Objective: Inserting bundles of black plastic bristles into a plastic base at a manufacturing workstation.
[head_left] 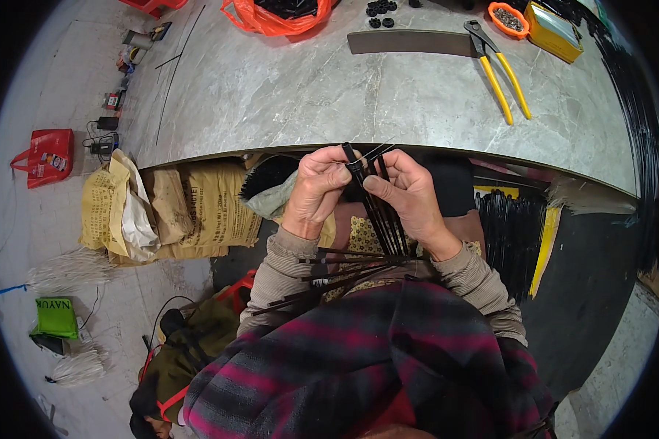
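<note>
Just off the table's front edge I hold a black frame (373, 208) of thin rods, which looks like an umbrella frame. Its ribs bunch together below my fingers, and several more spread sideways across my lap. My left hand (316, 183) pinches the black tube end and collar (353, 162) at the top between thumb and fingers. Opposite it, my right hand (408, 192) is closed with its thumb pressed on the ribs next to the collar. Thin tips stick out above the right fingers. The exact joint between the hands is partly hidden by the fingers.
On the grey table (271, 95) lie yellow-handled pliers (499, 73), a flat metal strip (417, 42), an orange bowl of small metal parts (509, 20), a yellow box (553, 33) and a red plastic bag (282, 18). Paper sacks (216, 208) stand left; black rods (515, 234) lie right.
</note>
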